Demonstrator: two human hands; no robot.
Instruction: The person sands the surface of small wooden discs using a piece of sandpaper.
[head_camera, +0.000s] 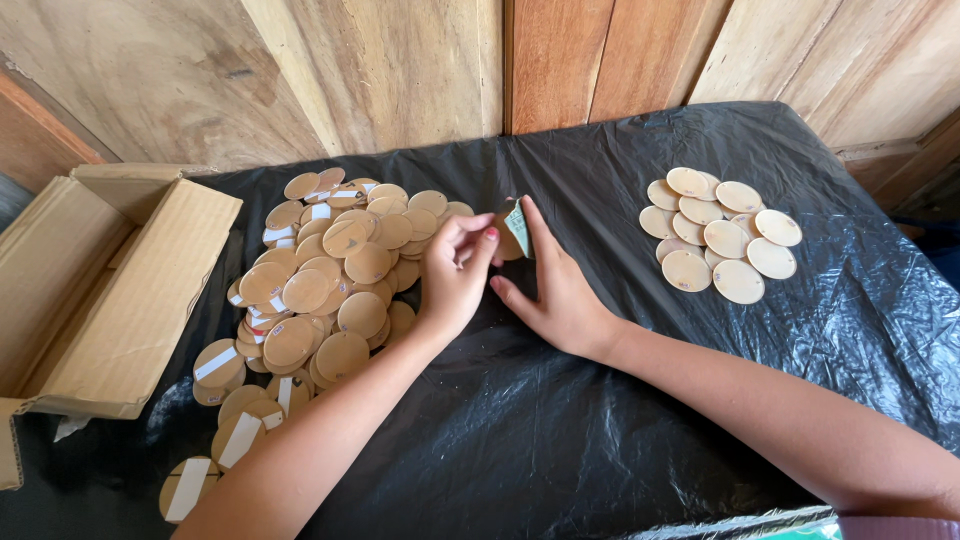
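A black plastic sheet (560, 440) is covering the table, and everything else is lying on it or beside it. Past its far edge, a wall of wooden boards (380, 70) is standing. At the sheet's left edge an open cardboard box (110, 290) is lying tipped on its side, its flaps spreading outward.

On the left half of the sheet, just beside the box, a big heap of brown oval discs (320, 290) is sprawling toward the near edge; many are carrying white strips of tape or paper. On the right half of the sheet, well apart from that heap, a smaller cluster of paler oval discs (720, 235) is lying, overlapping one another, with bare faces.

Near the middle of the sheet, at the right fringe of the big heap, both hands are meeting. The right hand (565, 295) is holding a single disc (518, 228) upright on edge, fingers stretching up behind it and the thumb curling below. The left hand (455, 275) is pinching at that same disc, its fingertips (487, 236) closing on the near face; what exactly they are gripping there is too small to tell. Both forearms are reaching in from the sheet's near edge.
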